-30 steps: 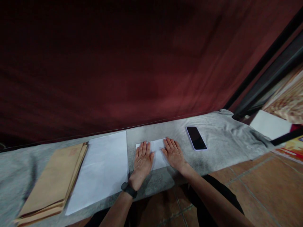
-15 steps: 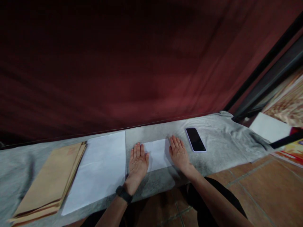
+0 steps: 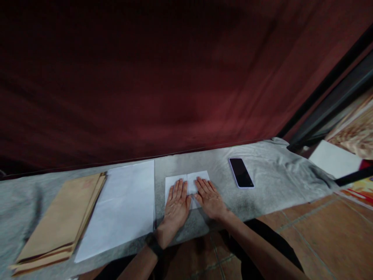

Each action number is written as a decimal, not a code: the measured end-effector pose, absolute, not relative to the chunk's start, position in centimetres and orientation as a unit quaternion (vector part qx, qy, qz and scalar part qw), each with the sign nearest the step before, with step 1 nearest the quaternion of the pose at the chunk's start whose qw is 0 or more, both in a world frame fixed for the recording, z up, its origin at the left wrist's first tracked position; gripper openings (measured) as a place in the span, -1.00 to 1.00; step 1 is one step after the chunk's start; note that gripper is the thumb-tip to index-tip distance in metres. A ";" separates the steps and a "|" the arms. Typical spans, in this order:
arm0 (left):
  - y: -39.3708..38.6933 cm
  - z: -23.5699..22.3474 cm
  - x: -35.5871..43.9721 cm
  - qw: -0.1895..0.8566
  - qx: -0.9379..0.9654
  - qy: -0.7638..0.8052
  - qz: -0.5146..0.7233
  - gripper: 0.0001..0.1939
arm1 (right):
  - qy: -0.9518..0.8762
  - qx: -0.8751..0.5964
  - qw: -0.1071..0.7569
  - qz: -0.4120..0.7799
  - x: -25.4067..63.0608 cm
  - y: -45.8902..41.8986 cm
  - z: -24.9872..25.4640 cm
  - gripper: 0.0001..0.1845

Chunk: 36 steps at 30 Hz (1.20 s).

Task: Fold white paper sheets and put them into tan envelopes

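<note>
A small folded white paper (image 3: 186, 181) lies on the grey cloth-covered table (image 3: 262, 171) in front of me. My left hand (image 3: 176, 206) rests flat on its left half, fingers stretched out, with a black band at the wrist. My right hand (image 3: 210, 198) lies flat on the right half, fingers spread, next to the left hand. Both palms press down on the paper and hold nothing.
A stack of white sheets (image 3: 122, 206) lies to the left, and a pile of brown envelopes (image 3: 58, 221) further left. A dark phone (image 3: 241, 172) rests to the right. A dark red curtain (image 3: 145, 77) hangs behind the table. Tiled floor (image 3: 320, 233) shows below.
My hands had slid apart to the paper's outer edges half a second ago; now they have come back together over its middle and nearer edge.
</note>
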<state>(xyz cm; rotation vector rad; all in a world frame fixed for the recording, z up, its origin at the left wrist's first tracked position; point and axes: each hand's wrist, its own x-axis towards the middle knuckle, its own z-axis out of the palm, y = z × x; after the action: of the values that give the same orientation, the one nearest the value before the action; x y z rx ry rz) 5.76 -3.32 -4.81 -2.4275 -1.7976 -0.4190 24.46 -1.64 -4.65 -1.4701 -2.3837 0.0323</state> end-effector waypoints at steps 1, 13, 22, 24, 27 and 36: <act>-3.3 -4.7 5.6 0.043 -0.790 -0.596 -0.138 -0.39 | -0.834 -0.526 0.167 0.005 24.8 -1.5 -4.7 -0.42; -3.5 -4.5 3.9 0.044 -0.758 -0.643 -0.102 -0.39 | -0.777 -0.611 0.151 -0.018 27.4 -0.4 -4.5 -0.37; -3.6 -4.0 4.6 0.042 -0.758 -0.641 -0.114 -0.39 | -0.699 -0.679 0.173 0.145 27.8 1.0 -1.9 -0.70; -3.8 -3.8 5.4 0.031 -0.774 -0.618 -0.131 -0.38 | -0.692 -0.679 0.183 0.167 27.8 1.3 -2.0 -0.75; -4.5 -3.6 6.6 0.018 -0.807 -0.570 -0.152 -0.28 | -0.677 -0.666 0.217 0.228 28.0 1.8 -2.3 -0.79; -5.7 -3.3 8.0 -0.009 -0.833 -0.537 -0.131 0.00 | -0.641 -0.609 0.278 0.376 28.3 2.5 -1.3 -0.80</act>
<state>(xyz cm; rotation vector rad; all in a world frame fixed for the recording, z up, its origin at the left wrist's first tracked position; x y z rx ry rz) 8.04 -5.69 -3.31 -2.6320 -1.6982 -0.4140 28.29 2.49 -1.34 -1.6352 -1.7191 1.0088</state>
